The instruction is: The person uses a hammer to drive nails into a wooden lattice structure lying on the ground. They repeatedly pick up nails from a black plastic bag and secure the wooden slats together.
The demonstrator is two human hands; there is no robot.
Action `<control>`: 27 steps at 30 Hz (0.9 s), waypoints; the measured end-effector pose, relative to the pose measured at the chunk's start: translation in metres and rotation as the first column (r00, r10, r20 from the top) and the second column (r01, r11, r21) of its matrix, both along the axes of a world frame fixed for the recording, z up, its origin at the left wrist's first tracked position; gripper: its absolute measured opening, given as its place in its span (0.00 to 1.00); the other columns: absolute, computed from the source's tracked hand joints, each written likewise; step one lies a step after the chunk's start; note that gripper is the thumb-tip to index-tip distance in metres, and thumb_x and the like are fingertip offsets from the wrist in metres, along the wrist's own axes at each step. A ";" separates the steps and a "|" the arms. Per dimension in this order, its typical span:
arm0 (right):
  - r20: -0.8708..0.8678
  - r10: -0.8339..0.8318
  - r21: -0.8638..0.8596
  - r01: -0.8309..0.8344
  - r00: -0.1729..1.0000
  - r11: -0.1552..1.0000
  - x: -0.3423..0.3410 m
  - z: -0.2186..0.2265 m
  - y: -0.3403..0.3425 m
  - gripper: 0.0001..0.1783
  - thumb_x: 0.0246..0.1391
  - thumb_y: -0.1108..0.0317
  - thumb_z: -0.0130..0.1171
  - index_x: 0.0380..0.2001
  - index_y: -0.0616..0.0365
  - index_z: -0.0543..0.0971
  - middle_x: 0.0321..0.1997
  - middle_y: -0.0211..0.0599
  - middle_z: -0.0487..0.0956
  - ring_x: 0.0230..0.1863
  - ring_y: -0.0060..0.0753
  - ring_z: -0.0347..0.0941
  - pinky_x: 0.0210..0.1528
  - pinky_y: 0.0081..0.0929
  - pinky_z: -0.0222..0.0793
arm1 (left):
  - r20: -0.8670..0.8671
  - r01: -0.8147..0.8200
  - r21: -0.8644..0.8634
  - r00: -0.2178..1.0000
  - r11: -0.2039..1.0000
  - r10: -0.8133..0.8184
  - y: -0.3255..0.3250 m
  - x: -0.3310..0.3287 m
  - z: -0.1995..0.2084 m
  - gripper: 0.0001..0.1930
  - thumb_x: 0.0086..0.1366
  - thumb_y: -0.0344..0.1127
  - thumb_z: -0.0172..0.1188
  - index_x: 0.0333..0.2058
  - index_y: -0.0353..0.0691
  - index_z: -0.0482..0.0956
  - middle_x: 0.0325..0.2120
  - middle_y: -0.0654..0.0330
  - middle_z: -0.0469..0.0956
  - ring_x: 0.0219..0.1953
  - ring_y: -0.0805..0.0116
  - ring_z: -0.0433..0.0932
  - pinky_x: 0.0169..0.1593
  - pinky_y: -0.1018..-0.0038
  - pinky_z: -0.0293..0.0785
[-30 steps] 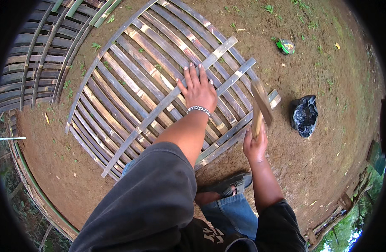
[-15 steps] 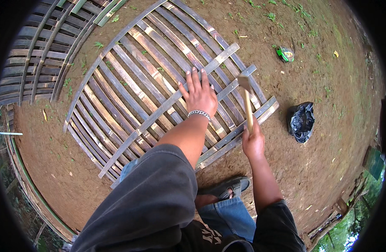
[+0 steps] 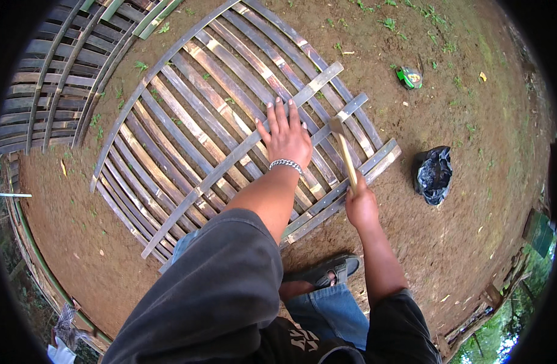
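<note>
A lattice panel of bamboo slats [image 3: 196, 130] lies on the ground in front of me. My left hand [image 3: 287, 142] rests with fingers spread across a long crosswise strip [image 3: 230, 161] and the slats beside it, a chain bracelet round the wrist. My right hand [image 3: 361, 206] is closed round the wooden handle of a hammer [image 3: 347, 159]. The hammer's head is over a shorter crosswise strip [image 3: 351, 108] right of my left hand; whether it touches cannot be made out.
A second slatted panel [image 3: 63, 79] lies at the far left. On the bare soil to the right are a green tape measure [image 3: 409, 77] and an open black plastic bag [image 3: 434, 176]. My sandalled foot [image 3: 327, 273] stands by the panel's near edge.
The hammer's head has swung left and down toward the shorter strip, my right hand shifting slightly with it. My left hand stays on the panel. A pale cloth-like shape now shows at lower left.
</note>
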State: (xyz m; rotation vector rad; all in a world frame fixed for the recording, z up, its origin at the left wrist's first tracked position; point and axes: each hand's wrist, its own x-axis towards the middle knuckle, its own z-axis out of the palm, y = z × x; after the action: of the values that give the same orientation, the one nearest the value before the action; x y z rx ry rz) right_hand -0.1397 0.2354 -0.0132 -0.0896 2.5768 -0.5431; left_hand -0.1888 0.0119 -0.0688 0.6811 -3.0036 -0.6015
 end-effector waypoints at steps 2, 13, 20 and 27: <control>-0.116 -0.043 -0.115 0.029 0.992 0.993 -0.002 0.005 0.002 0.32 0.59 0.72 0.60 0.66 0.49 0.66 0.44 0.60 0.83 0.43 0.68 0.81 0.45 0.56 0.78 | 0.029 0.006 0.013 1.000 1.000 -0.006 0.002 0.001 0.003 0.34 0.69 0.40 0.51 0.72 0.41 0.57 0.74 0.47 0.50 0.77 0.48 0.43 0.74 0.39 0.33; 0.033 -0.024 0.038 0.022 0.999 0.999 0.126 0.122 0.170 0.30 0.59 0.73 0.58 0.65 0.51 0.69 0.47 0.62 0.81 0.47 0.67 0.79 0.47 0.54 0.77 | -0.080 0.015 -0.084 0.997 0.996 -0.021 -0.001 0.001 -0.009 0.31 0.72 0.43 0.48 0.70 0.37 0.60 0.73 0.45 0.52 0.77 0.47 0.45 0.74 0.40 0.32; 0.059 -0.656 0.162 0.642 0.752 0.750 0.331 0.159 0.247 0.30 0.58 0.73 0.59 0.64 0.53 0.69 0.42 0.61 0.81 0.42 0.67 0.79 0.45 0.51 0.76 | -0.536 0.487 0.108 0.762 0.867 -0.362 0.100 0.006 0.033 0.22 0.64 0.35 0.59 0.56 0.42 0.77 0.62 0.48 0.70 0.65 0.47 0.65 0.67 0.44 0.52; 0.117 -0.952 -0.146 0.953 0.284 0.267 0.382 0.079 0.211 0.22 0.61 0.77 0.55 0.59 0.59 0.68 0.23 0.29 0.71 0.20 0.24 0.67 0.23 0.27 0.66 | -0.568 0.913 0.135 0.389 0.385 -0.725 0.296 -0.092 0.053 0.06 0.61 0.33 0.63 0.36 0.41 0.85 0.40 0.55 0.81 0.46 0.53 0.79 0.50 0.58 0.76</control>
State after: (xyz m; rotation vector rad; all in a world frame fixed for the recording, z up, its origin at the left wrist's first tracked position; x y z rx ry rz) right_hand 0.2425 0.4463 0.0656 1.5476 2.2545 -1.1892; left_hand -0.2810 0.3074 -0.0162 -1.0697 -2.5343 -1.2446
